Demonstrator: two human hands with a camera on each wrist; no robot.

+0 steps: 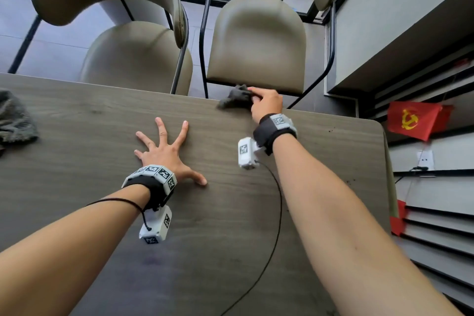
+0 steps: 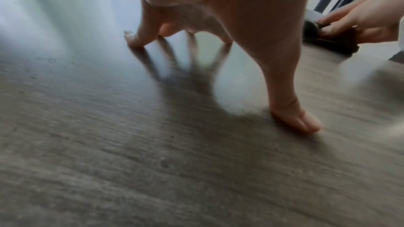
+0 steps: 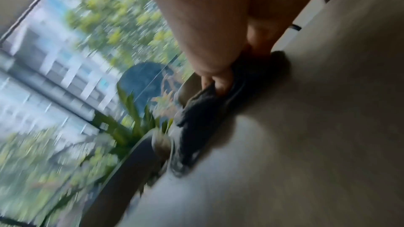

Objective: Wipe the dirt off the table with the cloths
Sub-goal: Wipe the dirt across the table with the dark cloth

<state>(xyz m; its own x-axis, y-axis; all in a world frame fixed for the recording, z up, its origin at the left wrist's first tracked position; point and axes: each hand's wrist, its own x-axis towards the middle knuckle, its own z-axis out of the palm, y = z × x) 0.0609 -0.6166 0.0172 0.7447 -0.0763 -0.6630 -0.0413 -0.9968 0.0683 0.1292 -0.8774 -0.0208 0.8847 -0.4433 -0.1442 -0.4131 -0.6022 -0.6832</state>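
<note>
My right hand [image 1: 264, 102] grips a dark grey cloth [image 1: 234, 99] bunched at the far edge of the grey wood-grain table [image 1: 230, 213]; the right wrist view shows the cloth [image 3: 205, 116] pinched under my fingertips [image 3: 218, 84]. My left hand [image 1: 166, 151] lies flat on the table with fingers spread, fingertips [image 2: 133, 39] and thumb pressing the surface. The cloth [image 2: 334, 39] and right hand [image 2: 360, 21] appear at the far right of the left wrist view. A second grey cloth [image 1: 15, 120] lies at the table's left edge. Dark crumbs [image 1: 350, 182] dot the table's right side.
Two beige chairs [image 1: 256, 41] stand behind the far table edge. A wall with grey ledges and red flags [image 1: 413, 119] runs close along the right. A black cable [image 1: 277, 213] trails over the table. Fine specks [image 2: 50, 60] lie left of my left hand.
</note>
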